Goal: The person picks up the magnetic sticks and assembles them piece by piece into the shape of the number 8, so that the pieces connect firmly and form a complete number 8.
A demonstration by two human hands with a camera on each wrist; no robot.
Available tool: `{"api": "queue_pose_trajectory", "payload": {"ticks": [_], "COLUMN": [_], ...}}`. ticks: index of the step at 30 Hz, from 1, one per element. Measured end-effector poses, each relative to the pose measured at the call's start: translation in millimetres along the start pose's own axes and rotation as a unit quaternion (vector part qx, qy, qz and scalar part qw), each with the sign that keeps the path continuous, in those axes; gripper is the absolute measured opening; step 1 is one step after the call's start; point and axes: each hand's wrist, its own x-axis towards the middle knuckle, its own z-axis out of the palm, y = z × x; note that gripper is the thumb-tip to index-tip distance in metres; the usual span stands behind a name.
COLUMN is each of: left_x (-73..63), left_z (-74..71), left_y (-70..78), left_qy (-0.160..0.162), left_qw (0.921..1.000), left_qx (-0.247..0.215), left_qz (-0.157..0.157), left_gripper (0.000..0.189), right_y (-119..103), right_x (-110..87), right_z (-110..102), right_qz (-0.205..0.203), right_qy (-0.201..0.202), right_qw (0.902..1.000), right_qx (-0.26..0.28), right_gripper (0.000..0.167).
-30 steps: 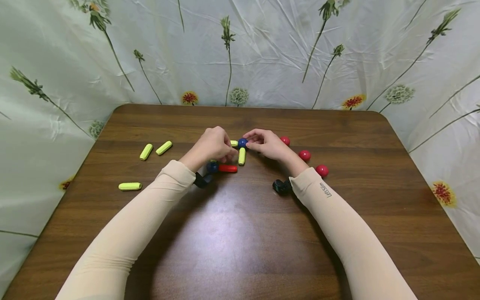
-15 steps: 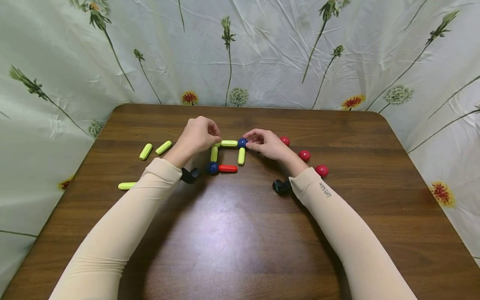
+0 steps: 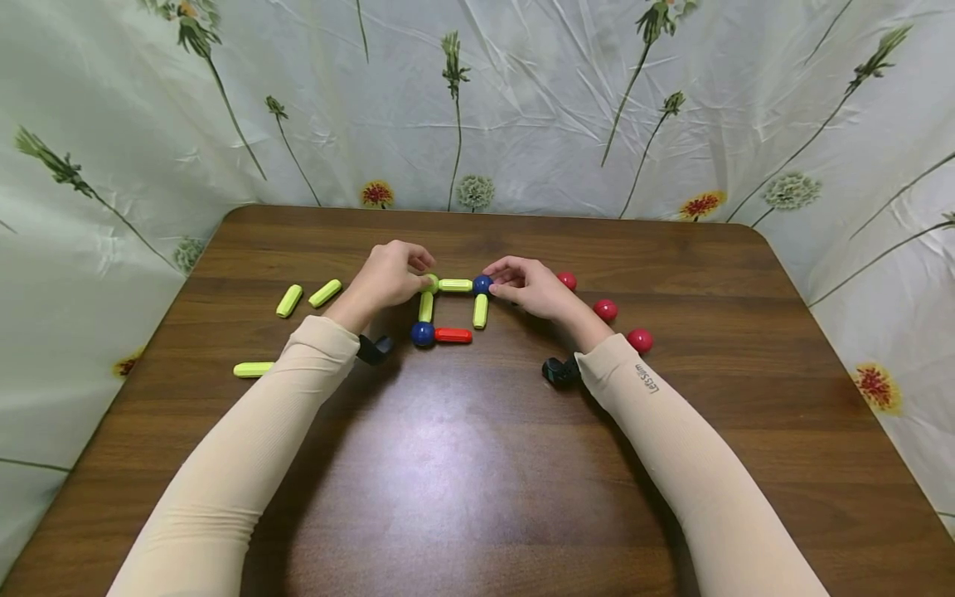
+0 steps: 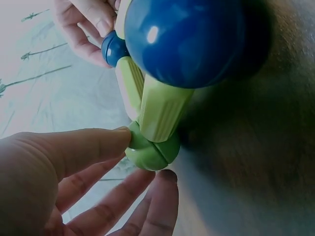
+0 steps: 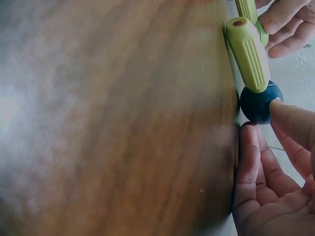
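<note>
My left hand (image 3: 390, 275) pinches a green ball (image 4: 153, 151) at the back left corner of a small frame of rods and balls. With thumb and fingertips, my right hand (image 3: 535, 288) holds a blue ball (image 5: 253, 104) at the back right corner. Between these balls runs a yellow-green rod (image 3: 456, 285). A second yellow-green rod (image 3: 426, 307) joins the green ball to another blue ball (image 3: 423, 334), from which a red rod (image 3: 453, 335) points right. One more yellow-green rod (image 5: 248, 54) extends from the right-hand blue ball, its near end uncapped.
Loose yellow-green rods lie left on the wooden table (image 3: 462, 497): two (image 3: 289, 301) towards the back, and one (image 3: 252, 370) partly behind the left sleeve. Right of my right hand sit three red balls (image 3: 606, 310). A flower-printed cloth (image 3: 522, 108) hangs behind the table.
My left hand has moved left and back from above the red rod to the green ball, uncovering the frame's left side. My right hand stays at its blue ball.
</note>
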Motion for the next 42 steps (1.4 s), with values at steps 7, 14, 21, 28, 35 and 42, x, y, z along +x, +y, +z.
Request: {"api": "queue_pose_trajectory", "payload": {"ticks": [7,14,21,28,35,42], "left_x": [-0.3,-1.9,-2.7,-5.4,-3.5,-2.1], "left_z": [1.3,0.1,0.1,2.0,4.7,4.0], "left_y": [-3.4,-5.1,-6.7,-6.2,-10.0,-8.9], "left_qy": [0.001,-0.001,-0.018,-0.023,-0.020,-0.019], "left_qw": [0.9999,0.9998,0.9998,0.9997,0.9998,0.9998], "left_qx": [-0.012,-0.022,-0.008,-0.007,-0.003,-0.002], "left_qz": [0.001,0.000,0.002,0.002,0.006,0.002], "left_gripper": [0.020,0.020,0.026,0.026,0.026,0.026], "right_y": [-1,-2,-1,0,-3,-12], "right_x": [0.0,-1.2,-0.1,-0.2,-4.9,-22.0], "right_z": [0,0,0,1,-3,-23], "right_qz": [-0.002,-0.002,-0.001,0.004,0.013,-0.003], "right_qy": [0.001,0.000,-0.002,-0.006,-0.013,-0.005], "right_qw": [1.0000,1.0000,1.0000,0.9999,0.9996,0.9993], "right_qx": [-0.002,-0.001,-0.006,-0.015,-0.021,-0.038], "right_gripper": [0.032,0.032,0.032,0.032,0.036,0.039]}}
